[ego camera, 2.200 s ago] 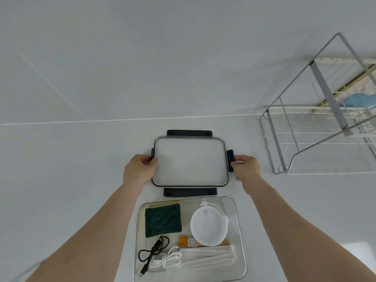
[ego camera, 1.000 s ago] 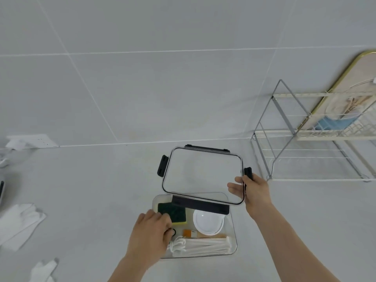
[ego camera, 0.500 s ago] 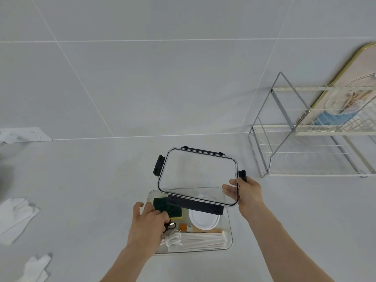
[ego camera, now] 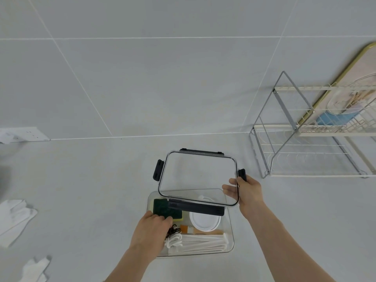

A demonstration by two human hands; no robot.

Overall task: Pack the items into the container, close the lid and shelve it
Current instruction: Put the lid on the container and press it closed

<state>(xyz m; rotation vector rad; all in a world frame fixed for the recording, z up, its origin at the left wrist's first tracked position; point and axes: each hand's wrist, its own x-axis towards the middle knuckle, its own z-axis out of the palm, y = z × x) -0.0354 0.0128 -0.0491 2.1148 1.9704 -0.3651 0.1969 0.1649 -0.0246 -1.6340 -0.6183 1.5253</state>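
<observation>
A clear rectangular container (ego camera: 229,224) sits on the white counter in front of me. It holds a green sponge (ego camera: 162,207), a round white lid (ego camera: 204,221), a small brush (ego camera: 188,230), a black cable (ego camera: 173,230) and white cords (ego camera: 199,242). My right hand (ego camera: 247,192) grips the right edge of the clear lid with black latches (ego camera: 197,176), held tilted above the container's far side. My left hand (ego camera: 151,231) rests inside the container on the sponge and black cable, fingers bent; whether it grips anything I cannot tell.
A wire shelf rack (ego camera: 305,147) stands at the right against the tiled wall, with a dish and a framed board on its upper tier. White gloves (ego camera: 14,218) lie at the left on the counter. A white wall socket (ego camera: 30,134) is at far left.
The lid, earlier flat on the counter under both hands, is lifted by my right hand alone over the container. My left hand went into the container onto the sponge and cable.
</observation>
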